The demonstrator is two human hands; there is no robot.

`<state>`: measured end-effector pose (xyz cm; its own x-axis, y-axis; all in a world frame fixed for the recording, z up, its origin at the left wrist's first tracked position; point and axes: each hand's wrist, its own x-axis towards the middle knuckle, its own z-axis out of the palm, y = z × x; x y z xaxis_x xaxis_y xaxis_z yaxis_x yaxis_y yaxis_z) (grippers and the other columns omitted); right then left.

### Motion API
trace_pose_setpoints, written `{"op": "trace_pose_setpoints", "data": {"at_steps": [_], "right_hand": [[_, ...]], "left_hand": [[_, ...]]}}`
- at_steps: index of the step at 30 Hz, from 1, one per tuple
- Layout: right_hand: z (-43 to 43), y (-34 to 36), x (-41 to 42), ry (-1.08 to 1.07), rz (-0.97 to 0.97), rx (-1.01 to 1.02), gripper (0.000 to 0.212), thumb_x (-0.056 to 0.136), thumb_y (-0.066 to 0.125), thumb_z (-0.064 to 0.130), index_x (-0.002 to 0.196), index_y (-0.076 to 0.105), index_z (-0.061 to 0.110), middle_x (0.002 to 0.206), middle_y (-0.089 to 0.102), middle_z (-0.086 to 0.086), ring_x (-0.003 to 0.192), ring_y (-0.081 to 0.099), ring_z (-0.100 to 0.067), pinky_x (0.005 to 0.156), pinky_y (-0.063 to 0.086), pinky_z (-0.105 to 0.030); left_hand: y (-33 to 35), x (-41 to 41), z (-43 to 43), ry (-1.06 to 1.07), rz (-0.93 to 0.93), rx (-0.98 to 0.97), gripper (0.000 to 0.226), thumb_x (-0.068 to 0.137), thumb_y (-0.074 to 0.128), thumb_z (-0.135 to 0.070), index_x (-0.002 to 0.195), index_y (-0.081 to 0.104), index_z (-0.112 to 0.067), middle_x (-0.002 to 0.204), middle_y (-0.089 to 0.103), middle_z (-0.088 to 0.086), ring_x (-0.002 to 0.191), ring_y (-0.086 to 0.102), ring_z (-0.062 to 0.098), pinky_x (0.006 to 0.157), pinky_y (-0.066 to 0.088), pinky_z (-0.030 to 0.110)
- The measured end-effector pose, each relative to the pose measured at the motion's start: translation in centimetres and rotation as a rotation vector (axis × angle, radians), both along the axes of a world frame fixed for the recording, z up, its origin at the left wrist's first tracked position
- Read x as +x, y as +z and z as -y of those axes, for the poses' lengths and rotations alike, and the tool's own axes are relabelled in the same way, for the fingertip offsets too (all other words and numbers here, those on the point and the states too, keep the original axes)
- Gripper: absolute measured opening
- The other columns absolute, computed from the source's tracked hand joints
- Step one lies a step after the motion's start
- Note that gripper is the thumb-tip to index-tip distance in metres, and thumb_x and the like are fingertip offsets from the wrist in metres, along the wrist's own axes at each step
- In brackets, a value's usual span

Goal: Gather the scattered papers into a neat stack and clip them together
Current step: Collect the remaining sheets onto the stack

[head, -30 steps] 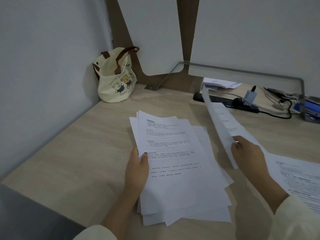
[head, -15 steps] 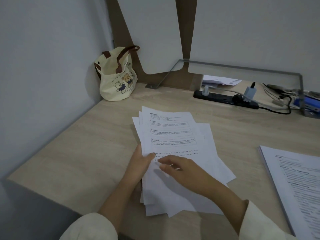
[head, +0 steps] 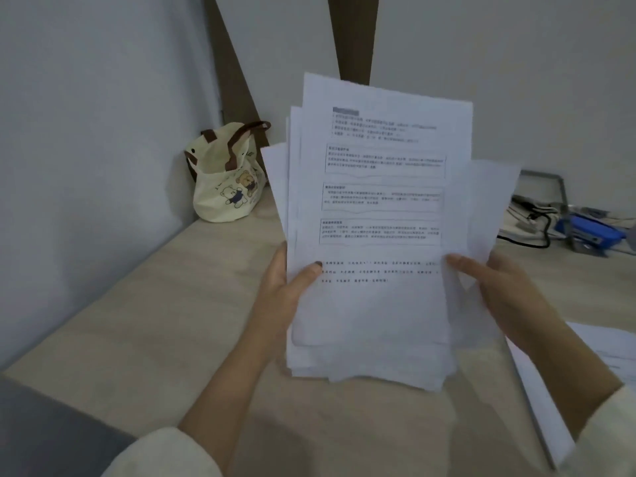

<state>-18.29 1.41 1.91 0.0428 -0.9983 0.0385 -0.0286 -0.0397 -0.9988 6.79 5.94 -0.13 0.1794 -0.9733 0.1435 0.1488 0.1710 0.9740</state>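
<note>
One sheaf of papers (head: 378,208), held upright above the desk (head: 155,321) by two hands.
Left hand (head: 278,294) grips its left edge, thumb across the printed face; right hand (head: 499,297) pinches the right edge. Sheet edges are fanned and uneven. One cloth bag (head: 227,180) sits in the far corner and one flat paper pile (head: 602,342) lies right, with open pale woodgrain between them.

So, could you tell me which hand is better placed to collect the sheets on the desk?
Probably the right hand: it holds the stack on the side nearest those sheets on the desk; the left hand grips the far edge.
</note>
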Motion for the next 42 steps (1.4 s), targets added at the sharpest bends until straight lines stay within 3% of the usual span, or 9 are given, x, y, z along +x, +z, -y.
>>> {"op": "trace_pose_setpoints", "data": {"at_steps": [3, 7, 12, 20, 24, 29, 33, 37, 42], "right_hand": [[-0.8, 3.2, -0.5, 0.081, 0.103, -0.123, 0.024, 0.085, 0.055, 0.007, 0.101, 0.066, 0.022, 0.099, 0.075, 0.009, 0.094, 0.07, -0.011, 0.074, 0.058, -0.022], [-1.9, 4.9, -0.4, 0.172, 0.057, -0.186, 0.032, 0.076, 0.059, 0.013, 0.105, 0.065, 0.025, 0.107, 0.073, 0.006, 0.097, 0.069, -0.013, 0.079, 0.058, -0.028], [-2.9, 5.1, -0.1, 0.16, 0.122, -0.191, 0.029, 0.069, 0.063, 0.016, 0.095, 0.067, 0.026, 0.093, 0.076, 0.01, 0.086, 0.072, -0.01, 0.068, 0.059, -0.025], [-3.6, 1.1, 0.3, 0.065, -0.039, -0.019, 0.028, 0.076, 0.067, 0.024, 0.104, 0.069, 0.021, 0.108, 0.073, 0.002, 0.099, 0.069, -0.017, 0.092, 0.051, -0.04], [-4.0, 3.3, -0.3, 0.023, 0.041, -0.11, 0.029, 0.076, 0.065, 0.026, 0.105, 0.068, 0.021, 0.104, 0.074, 0.004, 0.096, 0.07, -0.016, 0.084, 0.052, -0.032], [-5.8, 0.3, -2.4, 0.042, -0.039, -0.046, 0.038, 0.077, 0.063, 0.031, 0.115, 0.062, 0.026, 0.112, 0.071, 0.008, 0.103, 0.067, -0.012, 0.093, 0.05, -0.039], [-6.8, -3.8, -2.8, -0.068, -0.082, 0.111, 0.033, 0.088, 0.058, 0.026, 0.12, 0.06, 0.021, 0.115, 0.068, 0.005, 0.11, 0.061, -0.018, 0.102, 0.044, -0.043], [-7.3, -3.4, -4.6, -0.261, -0.132, 0.075, 0.024, 0.092, 0.053, 0.019, 0.115, 0.059, 0.014, 0.108, 0.066, -0.002, 0.095, 0.063, -0.02, 0.08, 0.052, -0.037], [-9.3, -3.3, -9.8, -0.437, -0.266, 0.064, 0.011, 0.093, 0.049, 0.019, 0.103, 0.051, 0.019, 0.085, 0.061, 0.003, 0.074, 0.06, -0.015, 0.055, 0.044, -0.027]], "left_hand": [[2.6, 0.1, 0.6, -0.009, 0.015, -0.065, 0.034, 0.086, 0.056, 0.002, 0.113, 0.059, -0.019, 0.104, 0.07, -0.005, 0.093, 0.069, 0.011, 0.072, 0.056, 0.019], [4.5, -0.5, 1.0, -0.003, 0.073, -0.097, 0.031, 0.084, 0.059, 0.001, 0.114, 0.061, -0.006, 0.103, 0.07, 0.003, 0.091, 0.068, 0.015, 0.073, 0.056, 0.019], [4.8, -1.9, 0.8, -0.027, 0.082, -0.157, 0.026, 0.084, 0.058, 0.003, 0.104, 0.058, -0.014, 0.095, 0.067, -0.004, 0.079, 0.067, 0.004, 0.065, 0.053, 0.013], [2.1, -3.3, -0.8, 0.097, 0.095, -0.176, 0.029, 0.082, 0.051, 0.006, 0.089, 0.06, -0.021, 0.082, 0.069, -0.014, 0.072, 0.064, -0.009, 0.061, 0.049, 0.009], [4.1, -3.6, -0.7, 0.106, 0.061, -0.249, 0.022, 0.075, 0.053, -0.008, 0.091, 0.059, -0.022, 0.091, 0.066, -0.009, 0.076, 0.063, -0.007, 0.062, 0.049, 0.01], [0.2, -4.5, -1.5, 0.019, 0.098, -0.109, 0.03, 0.077, 0.054, -0.01, 0.103, 0.061, -0.022, 0.096, 0.071, -0.008, 0.09, 0.069, 0.009, 0.066, 0.053, 0.017], [-2.2, -6.4, -2.5, 0.046, 0.111, 0.077, 0.038, 0.071, 0.052, -0.016, 0.108, 0.061, -0.017, 0.103, 0.071, 0.002, 0.097, 0.067, 0.025, 0.08, 0.056, 0.041], [-1.5, -8.6, -3.0, -0.016, 0.149, 0.142, 0.024, 0.086, 0.05, -0.005, 0.104, 0.057, -0.019, 0.105, 0.069, 0.003, 0.093, 0.067, 0.023, 0.081, 0.055, 0.043], [-1.9, -12.7, -3.2, -0.204, 0.237, 0.224, 0.022, 0.088, 0.053, -0.015, 0.108, 0.05, -0.025, 0.11, 0.065, -0.002, 0.097, 0.065, 0.019, 0.089, 0.053, 0.045]]}}
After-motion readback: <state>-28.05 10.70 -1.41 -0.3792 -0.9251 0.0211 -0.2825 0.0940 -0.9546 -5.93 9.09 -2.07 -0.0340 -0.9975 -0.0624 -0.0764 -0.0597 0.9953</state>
